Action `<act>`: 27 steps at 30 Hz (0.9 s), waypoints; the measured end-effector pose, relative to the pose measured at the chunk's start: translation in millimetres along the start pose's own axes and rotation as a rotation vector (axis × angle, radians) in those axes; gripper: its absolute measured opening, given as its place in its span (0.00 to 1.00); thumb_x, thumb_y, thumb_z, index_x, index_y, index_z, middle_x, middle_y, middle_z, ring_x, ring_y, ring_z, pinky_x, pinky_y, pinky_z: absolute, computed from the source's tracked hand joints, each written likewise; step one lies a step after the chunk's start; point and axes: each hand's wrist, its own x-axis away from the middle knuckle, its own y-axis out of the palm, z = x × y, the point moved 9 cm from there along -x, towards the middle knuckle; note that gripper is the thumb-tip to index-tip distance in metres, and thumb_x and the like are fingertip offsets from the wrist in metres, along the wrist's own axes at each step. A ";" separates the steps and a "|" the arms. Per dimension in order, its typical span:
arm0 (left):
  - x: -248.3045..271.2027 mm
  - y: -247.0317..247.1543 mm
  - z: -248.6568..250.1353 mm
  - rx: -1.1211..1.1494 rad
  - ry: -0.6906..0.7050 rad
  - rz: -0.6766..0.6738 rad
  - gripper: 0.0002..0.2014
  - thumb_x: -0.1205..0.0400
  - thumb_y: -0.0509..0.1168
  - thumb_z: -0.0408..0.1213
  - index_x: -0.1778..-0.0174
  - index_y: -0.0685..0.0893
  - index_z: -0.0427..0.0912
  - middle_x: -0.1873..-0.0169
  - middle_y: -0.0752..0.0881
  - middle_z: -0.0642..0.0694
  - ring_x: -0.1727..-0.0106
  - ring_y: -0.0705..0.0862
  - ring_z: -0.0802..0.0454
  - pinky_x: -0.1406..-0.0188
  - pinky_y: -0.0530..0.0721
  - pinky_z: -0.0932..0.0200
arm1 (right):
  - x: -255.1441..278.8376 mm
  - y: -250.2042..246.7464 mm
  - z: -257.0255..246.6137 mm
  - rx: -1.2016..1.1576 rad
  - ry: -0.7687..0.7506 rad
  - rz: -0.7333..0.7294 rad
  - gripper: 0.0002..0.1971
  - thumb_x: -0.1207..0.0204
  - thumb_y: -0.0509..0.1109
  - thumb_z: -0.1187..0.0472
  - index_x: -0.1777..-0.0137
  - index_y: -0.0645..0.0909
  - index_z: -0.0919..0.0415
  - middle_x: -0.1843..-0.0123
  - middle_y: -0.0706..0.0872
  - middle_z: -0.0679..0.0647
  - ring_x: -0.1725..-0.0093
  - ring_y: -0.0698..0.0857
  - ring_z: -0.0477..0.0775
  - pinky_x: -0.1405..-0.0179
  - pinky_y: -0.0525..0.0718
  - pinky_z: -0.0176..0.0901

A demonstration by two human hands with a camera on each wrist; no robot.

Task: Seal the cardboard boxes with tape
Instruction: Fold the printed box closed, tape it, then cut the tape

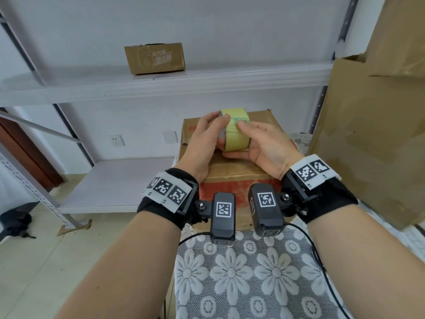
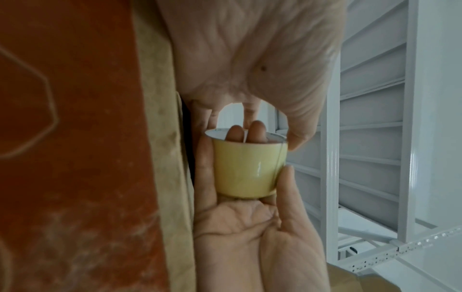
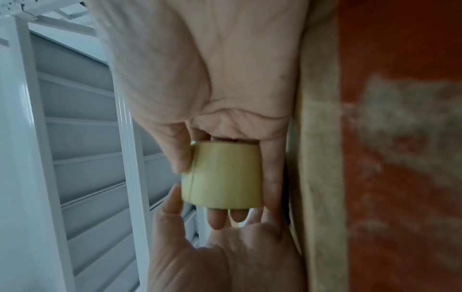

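A yellowish tape roll [image 1: 236,132] is held in the air just above a closed cardboard box [image 1: 230,173] with red print. My left hand [image 1: 213,125] pinches the roll's left end between thumb and fingers. My right hand [image 1: 253,139] cups the roll from the right, its thumb on the outer tape. The right wrist view shows two right fingertips [image 3: 225,217] poking out through the core of the tape roll [image 3: 222,177]. The left wrist view shows the tape roll [image 2: 246,170] held between both hands beside the box wall [image 2: 75,138]. No loose tape end shows.
White metal shelving [image 1: 161,84] stands behind, with a small cardboard box [image 1: 154,58] on the upper shelf. Large brown cardboard boxes [image 1: 368,134] rise at the right. The red-printed box rests on a surface under a lace flower cloth [image 1: 241,272]. A black cable [image 1: 319,256] runs along it.
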 end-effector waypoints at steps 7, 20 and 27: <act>0.7 -3.2 2.5 -0.008 0.010 0.031 0.29 0.26 0.67 0.56 0.31 0.79 0.46 0.41 0.88 0.42 0.39 0.87 0.41 0.36 0.84 0.42 | 2.4 7.5 1.9 -0.010 0.010 -0.085 0.16 0.20 0.60 0.74 0.33 0.75 0.73 0.43 0.86 0.67 0.43 0.87 0.62 0.40 0.84 0.57; 4.4 -4.1 4.1 0.001 0.004 0.072 0.21 0.16 0.65 0.48 0.30 0.76 0.42 0.52 0.89 0.56 0.45 0.88 0.52 0.38 0.85 0.46 | -0.1 4.9 -1.2 -0.037 0.011 -0.049 0.20 0.21 0.50 0.75 0.36 0.79 0.69 0.49 0.87 0.67 0.47 0.87 0.62 0.43 0.85 0.59; 6.7 -4.0 6.6 0.004 0.001 0.101 0.23 0.18 0.65 0.51 0.31 0.79 0.40 0.52 0.87 0.56 0.42 0.88 0.47 0.37 0.85 0.39 | -0.7 4.7 -0.5 0.009 -0.009 -0.060 0.17 0.24 0.60 0.77 0.38 0.81 0.70 0.49 0.89 0.66 0.45 0.88 0.61 0.46 0.87 0.54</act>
